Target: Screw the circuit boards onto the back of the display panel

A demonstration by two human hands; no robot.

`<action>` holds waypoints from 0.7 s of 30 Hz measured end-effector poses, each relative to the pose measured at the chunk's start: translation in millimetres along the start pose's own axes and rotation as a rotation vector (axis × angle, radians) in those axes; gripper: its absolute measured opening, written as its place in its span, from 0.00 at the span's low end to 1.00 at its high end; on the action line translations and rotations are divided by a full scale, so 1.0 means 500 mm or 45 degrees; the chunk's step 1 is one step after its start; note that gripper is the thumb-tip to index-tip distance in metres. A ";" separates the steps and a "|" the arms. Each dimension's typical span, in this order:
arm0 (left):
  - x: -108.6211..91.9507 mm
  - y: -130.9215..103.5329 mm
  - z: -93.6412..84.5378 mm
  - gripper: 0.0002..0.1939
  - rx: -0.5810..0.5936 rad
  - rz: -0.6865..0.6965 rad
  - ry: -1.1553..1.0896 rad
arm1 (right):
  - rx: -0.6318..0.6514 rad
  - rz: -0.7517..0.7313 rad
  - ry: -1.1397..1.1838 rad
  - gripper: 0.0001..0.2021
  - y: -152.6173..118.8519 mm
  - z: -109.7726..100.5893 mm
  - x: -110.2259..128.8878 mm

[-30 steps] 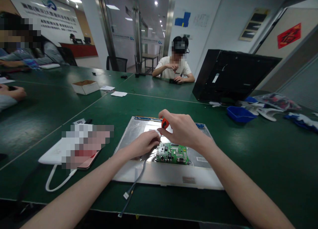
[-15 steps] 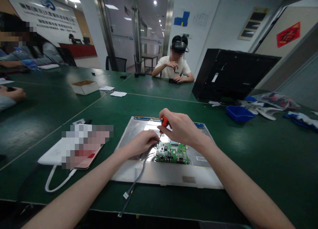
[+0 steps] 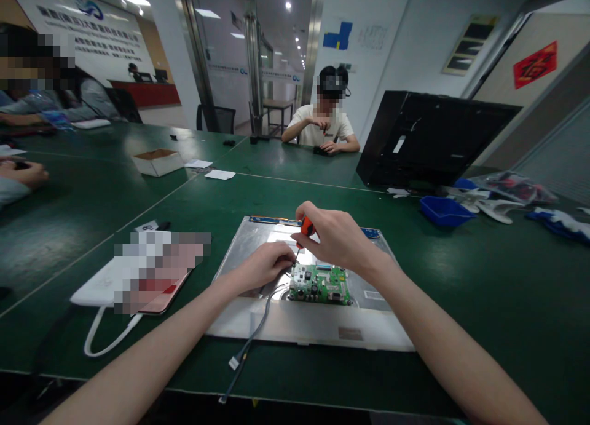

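My right hand (image 3: pixel 332 235) is closed round the orange and black handle of a screwdriver (image 3: pixel 306 227), whose shaft points down at the upper left corner of a green circuit board (image 3: pixel 320 283). That board lies on a silvery display panel (image 3: pixel 382 326). Fingers bent together, my left hand (image 3: pixel 270 264) rests at the same corner, near the screwdriver's tip; what its fingertips pinch, if anything, is too small to make out. Dark cables (image 3: pixel 262 328) run from beside the board over the panel's front edge, ending in a white connector.
On the left lie a white device (image 3: pixel 94 283) and a pink phone (image 3: pixel 168 296) with a white cable. Further back are an open box (image 3: pixel 158 162) and paper (image 3: pixel 220 174). A black monitor casing (image 3: pixel 428 142) and blue tray (image 3: pixel 446 211) stand right. A person (image 3: pixel 322 127) sits opposite.
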State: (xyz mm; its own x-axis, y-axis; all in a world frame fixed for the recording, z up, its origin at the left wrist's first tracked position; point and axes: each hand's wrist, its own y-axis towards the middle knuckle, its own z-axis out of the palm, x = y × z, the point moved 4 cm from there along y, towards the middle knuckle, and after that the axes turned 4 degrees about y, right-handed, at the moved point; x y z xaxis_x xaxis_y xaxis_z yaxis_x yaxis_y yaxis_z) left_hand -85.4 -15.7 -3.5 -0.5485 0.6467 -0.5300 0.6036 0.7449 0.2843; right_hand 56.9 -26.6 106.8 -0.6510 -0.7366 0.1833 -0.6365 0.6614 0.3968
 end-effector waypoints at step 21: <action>-0.003 -0.002 -0.007 0.06 0.011 -0.051 -0.013 | -0.262 0.026 -0.024 0.13 -0.014 -0.074 -0.015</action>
State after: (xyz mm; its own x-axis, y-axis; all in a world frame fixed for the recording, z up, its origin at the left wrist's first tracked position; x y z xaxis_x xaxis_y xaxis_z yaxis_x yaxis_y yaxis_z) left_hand -87.2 -16.7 -0.2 -0.5663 0.6148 -0.5489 0.5864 0.7686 0.2558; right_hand 81.4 -31.0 136.0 -0.6718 -0.7192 0.1775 -0.5263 0.6320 0.5688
